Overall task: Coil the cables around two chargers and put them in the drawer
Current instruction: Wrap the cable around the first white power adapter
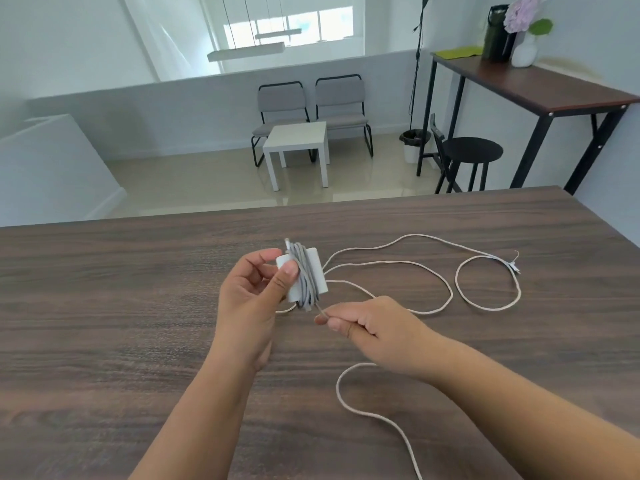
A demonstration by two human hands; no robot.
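My left hand (251,292) grips a white charger brick (317,271) just above the dark wooden table (104,306). A grey cable (304,278) is wound in several turns around the brick's middle. My right hand (367,323) pinches the short free end of that grey cable just below the brick. A long white braided cable (450,292) lies loose in loops on the table to the right, with one end (512,263) at the far right and another stretch (367,410) trailing toward me. A second charger and a drawer are not in view.
The table's far edge (311,204) runs across the middle of the view. Beyond it on the floor stand a white side table (298,143), two grey chairs (311,102), a black stool (471,150) and a tall brown desk (540,88).
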